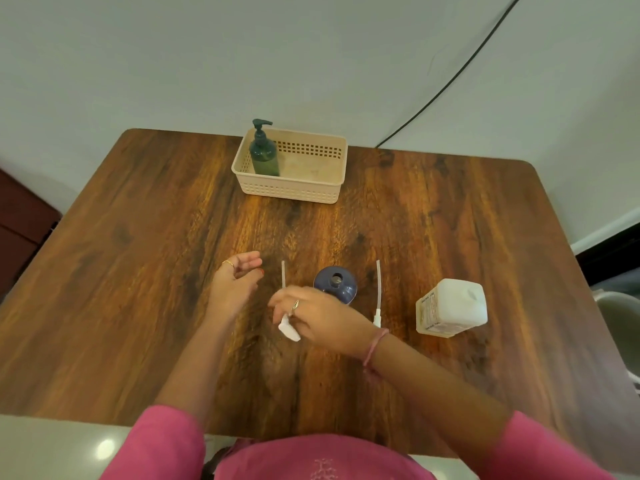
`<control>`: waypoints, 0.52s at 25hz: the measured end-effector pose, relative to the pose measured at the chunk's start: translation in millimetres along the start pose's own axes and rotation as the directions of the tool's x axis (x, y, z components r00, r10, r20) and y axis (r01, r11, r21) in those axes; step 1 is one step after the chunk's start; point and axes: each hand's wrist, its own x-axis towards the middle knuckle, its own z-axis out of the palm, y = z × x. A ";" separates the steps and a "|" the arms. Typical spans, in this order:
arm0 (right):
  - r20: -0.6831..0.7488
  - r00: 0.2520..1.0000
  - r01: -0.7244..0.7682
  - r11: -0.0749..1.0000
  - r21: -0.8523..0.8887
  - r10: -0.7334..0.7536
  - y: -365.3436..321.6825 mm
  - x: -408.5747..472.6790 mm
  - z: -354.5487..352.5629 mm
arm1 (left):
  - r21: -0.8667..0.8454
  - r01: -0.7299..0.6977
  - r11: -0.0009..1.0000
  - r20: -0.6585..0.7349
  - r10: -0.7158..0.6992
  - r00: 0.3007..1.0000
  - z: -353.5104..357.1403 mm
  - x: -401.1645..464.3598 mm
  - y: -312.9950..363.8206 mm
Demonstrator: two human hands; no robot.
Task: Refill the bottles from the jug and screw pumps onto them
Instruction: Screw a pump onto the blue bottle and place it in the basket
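An open blue bottle (335, 284) stands on the wooden table (138, 271), seen from above with no pump in its neck. My right hand (318, 318) grips a white pump (288, 330) just left of the bottle; its thin tube (283, 273) points away from me. A second white pump (378, 296) lies flat to the right of the bottle. The white jug (452, 306) stands further right with its cap on. My left hand (235, 285) hovers left of the held pump, fingers relaxed and holding nothing.
At the back of the table is a beige basket (294, 188) with a green pump bottle (264, 150) standing in its left end. A black cable (450, 81) runs down the wall behind. A white chair (620, 323) is past the right edge.
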 end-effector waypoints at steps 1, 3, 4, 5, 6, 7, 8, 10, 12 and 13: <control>-0.082 0.996 -0.015 0.994 0.108 0.024 -6.1 -3.4 -19.4 | 0.029 -0.007 1.000 -0.009 0.007 1.000 0.0 2.3 -0.4; -0.231 0.969 -0.029 0.964 0.265 0.093 -11.8 -10.7 -53.6 | 0.136 0.014 0.991 0.031 -0.018 0.999 6.2 3.9 -3.6; -0.293 0.947 -0.025 0.939 0.344 0.133 -12.3 -14.2 -68.6 | 0.210 0.018 0.977 0.098 -0.039 0.994 13.0 3.0 -6.8; -0.340 0.923 -0.020 0.907 0.422 0.179 -11.5 -17.8 -80.8 | 0.281 -0.002 0.960 0.201 -0.057 0.978 21.9 0.9 -12.0; -0.382 0.897 -0.020 0.883 0.469 0.224 -10.8 -20.8 -92.1 | 0.331 -0.041 0.943 0.322 -0.072 0.944 32.5 -1.9 -17.9; -0.421 0.869 -0.029 0.875 0.483 0.261 -8.9 -23.2 -101.1 | 0.356 -0.085 0.931 0.428 -0.082 0.900 43.6 -4.5 -24.2; -0.452 0.843 -0.048 0.878 0.476 0.291 -5.5 -25.1 -107.7 | 0.361 -0.123 0.924 0.501 -0.082 0.861 54.5 -7.3 -29.4; -0.483 0.809 -0.084 0.879 0.469 0.334 3.0 -29.0 -116.6 | 0.327 -0.178 0.928 0.552 -0.035 0.833 73.0 -11.5 -37.9; -0.491 0.793 -0.116 0.880 0.460 0.361 9.5 -31.9 -121.6 | 0.267 -0.200 0.943 0.509 0.038 0.860 83.7 -13.0 -44.4; -0.493 0.786 -0.128 0.878 0.460 0.373 11.1 -33.2 -124.1 | 0.238 -0.204 0.950 0.479 0.068 0.875 86.2 -14.1 -45.5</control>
